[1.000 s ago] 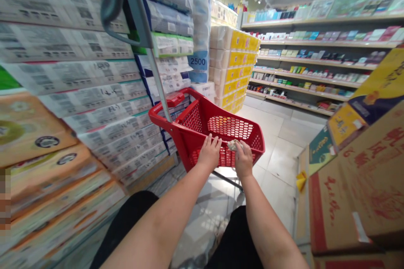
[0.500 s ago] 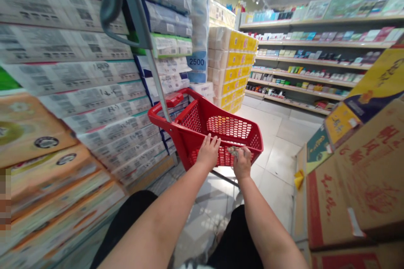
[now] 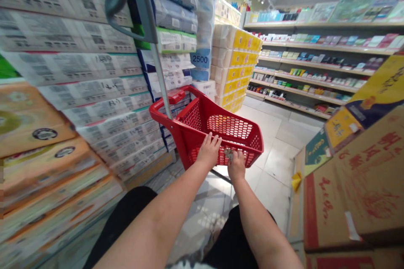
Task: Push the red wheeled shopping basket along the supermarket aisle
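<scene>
A red shopping basket cart [image 3: 189, 128] with perforated sides stands on the tiled floor, its grey handle [image 3: 151, 21] rising at the upper left. My left hand [image 3: 208, 150] rests on the near side of the basket, its fingers lying over the rim. Just right of it, my right hand [image 3: 236, 166] is closed on a small crumpled greyish cloth [image 3: 228, 154], held against the basket's perforated near side.
Stacked paper packs [image 3: 107, 92] rise on the left, with orange packs [image 3: 41, 134] nearer. Yellow-and-white packs [image 3: 236, 65] stand beyond the cart. Cardboard boxes [image 3: 369, 176] line the right. Stocked shelves [image 3: 312, 46] cross the back.
My right hand has moved left along the basket's near side with the cloth, closer to my left hand. My left hand has stayed at the rim.
</scene>
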